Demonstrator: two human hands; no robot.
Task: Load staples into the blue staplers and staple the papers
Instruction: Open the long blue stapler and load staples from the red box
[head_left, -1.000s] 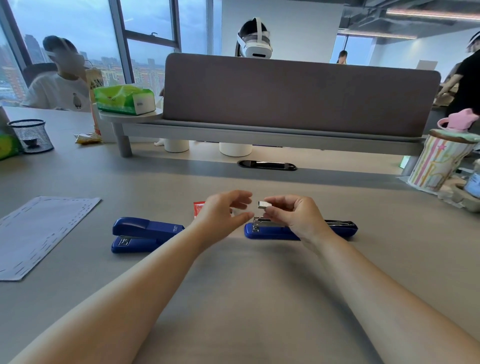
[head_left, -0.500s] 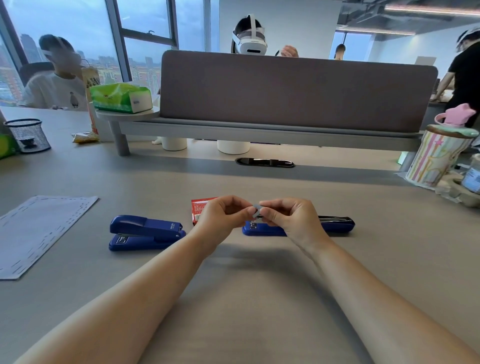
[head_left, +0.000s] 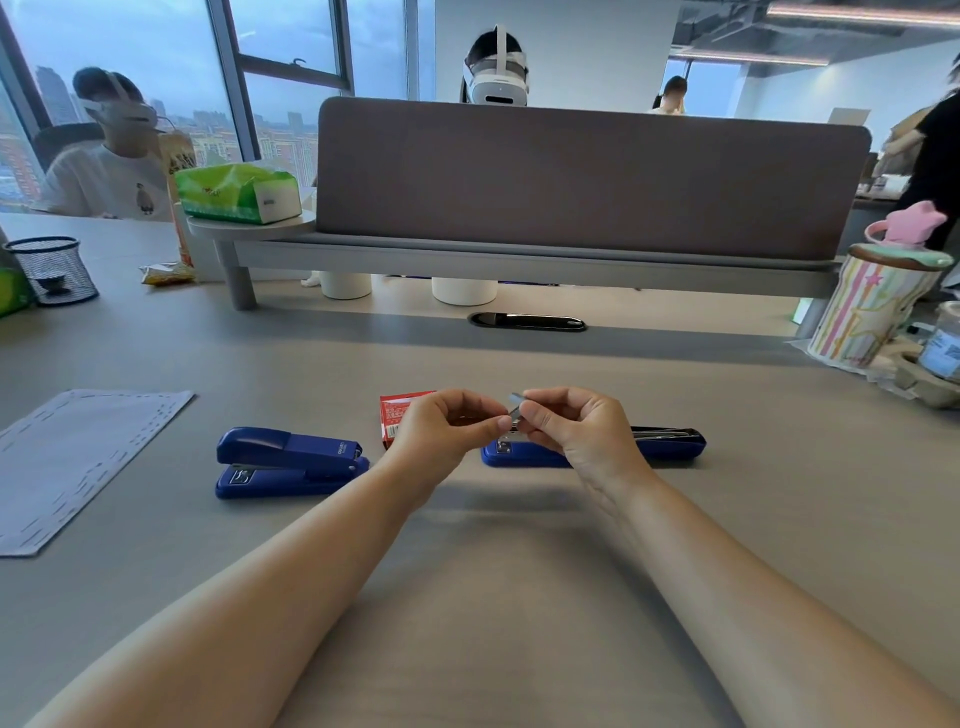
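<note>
Two blue staplers lie on the grey desk. The closed stapler (head_left: 291, 462) sits to the left. The second stapler (head_left: 670, 447) lies flat and folded open behind my hands. A red staple box (head_left: 397, 413) rests between them, partly hidden by my left hand (head_left: 447, 431). My right hand (head_left: 576, 423) meets the left above the open stapler, and both pinch a small silver strip of staples (head_left: 517, 408) between the fingertips. A stack of white papers (head_left: 72, 457) lies at the far left.
A grey divider screen (head_left: 587, 176) on a low shelf crosses the back of the desk. A striped cup with a pink lid (head_left: 872, 306) stands at right, a mesh pen holder (head_left: 52, 270) at left, a green tissue pack (head_left: 239, 192) on the shelf. People sit beyond.
My left hand came in from apart and closed its fingertips on the staple strip held by my right hand. The strip now sits pinched between both hands, slightly tilted up.
</note>
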